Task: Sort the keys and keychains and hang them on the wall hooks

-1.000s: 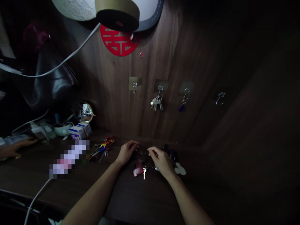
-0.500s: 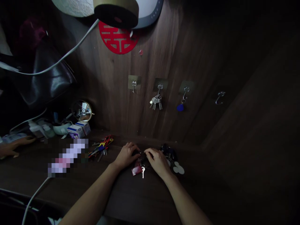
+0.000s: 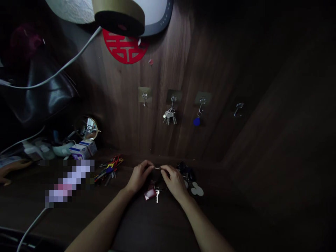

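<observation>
My left hand [image 3: 141,176] is closed, its thumb and fingers pinching one end of a small thin light-coloured piece [image 3: 157,168]. On the other end my right hand [image 3: 173,181] is pinched too. The piece looks metallic, but whether it is a key or part of a key ring is unclear. Just below, between my wrists, a red-edged tag [image 3: 150,194] and a silver key [image 3: 157,196] lie close together; any link up to my fingers is too dark to make out. Beside my right hand sits a dark bunch of keys [image 3: 187,172] with a white three-lobed tag [image 3: 197,189].
A colourful bunch of keys [image 3: 110,168] lies left of my hands. Several hooks line the wall; one bears a key bunch [image 3: 170,116], another a blue fob [image 3: 196,121]. At left are a round mirror [image 3: 88,128], small boxes [image 3: 83,149] and a white cable [image 3: 34,224].
My hands have drawn slightly apart and up, and the thin piece between them now shows more clearly. The view has shifted, moving the surroundings a little to the left.
</observation>
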Demonstrator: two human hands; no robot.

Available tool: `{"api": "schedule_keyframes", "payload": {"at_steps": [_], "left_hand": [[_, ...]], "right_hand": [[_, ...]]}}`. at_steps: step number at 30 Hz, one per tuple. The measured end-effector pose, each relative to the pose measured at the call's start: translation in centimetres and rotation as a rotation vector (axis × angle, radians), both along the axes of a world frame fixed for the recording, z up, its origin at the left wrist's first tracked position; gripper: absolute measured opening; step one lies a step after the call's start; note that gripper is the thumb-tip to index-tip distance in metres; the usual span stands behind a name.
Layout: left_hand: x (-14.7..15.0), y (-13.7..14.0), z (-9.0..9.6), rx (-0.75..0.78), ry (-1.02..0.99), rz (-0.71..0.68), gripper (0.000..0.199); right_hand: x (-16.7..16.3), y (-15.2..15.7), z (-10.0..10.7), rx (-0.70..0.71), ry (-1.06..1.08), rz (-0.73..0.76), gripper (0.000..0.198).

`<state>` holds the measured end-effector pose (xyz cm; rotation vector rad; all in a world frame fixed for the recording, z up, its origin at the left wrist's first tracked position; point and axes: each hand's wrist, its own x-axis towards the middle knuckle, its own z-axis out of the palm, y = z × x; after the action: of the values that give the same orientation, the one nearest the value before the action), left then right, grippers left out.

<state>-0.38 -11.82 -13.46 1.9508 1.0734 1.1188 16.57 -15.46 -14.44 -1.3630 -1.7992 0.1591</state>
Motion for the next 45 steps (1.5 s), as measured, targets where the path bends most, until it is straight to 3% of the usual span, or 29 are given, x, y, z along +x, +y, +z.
{"api": "schedule_keyframes", "payload": {"at_steps": [5, 11, 18, 25, 32, 37, 45], "left_hand": [[0.7, -0.4, 0.6, -0.117, -0.249, -0.038, 0.030], [1.4, -0.8, 0.8, -0.330, -0.433, -0.196, 0.033], [1.7, -1.1, 0.9, -0.601, -0.541, -0.352, 0.034], [1.5, -1.4, 0.9, -0.868, -0.705, -0.516, 0.036], [1.1, -1.3, 1.0, -0.914, -0.738, -0.633, 0.037], [1.1, -1.5, 0.9, -0.862, -0.697, -0.604, 0.044], [1.1, -1.3, 0.8, -0.866, -0.700, -0.588, 0.036]], "right_hand": [[-0.4, 0.1, 0.6, -0.011, 0.279, 0.126, 0.023], [-1.1, -0.4, 1.8, 0.014, 0.459, 0.206, 0.019], [-1.2, -0.6, 2.3, 0.042, 0.543, 0.174, 0.015], [-0.5, 0.0, 2.1, -0.003, 0.723, 0.037, 0.020], [0.0, 0.3, 2.1, -0.036, 0.848, -0.030, 0.025], [-0.1, 0.4, 2.0, -0.044, 0.879, -0.027, 0.025], [0.0, 0.4, 1.9, -0.042, 0.872, -0.030, 0.024]]}}
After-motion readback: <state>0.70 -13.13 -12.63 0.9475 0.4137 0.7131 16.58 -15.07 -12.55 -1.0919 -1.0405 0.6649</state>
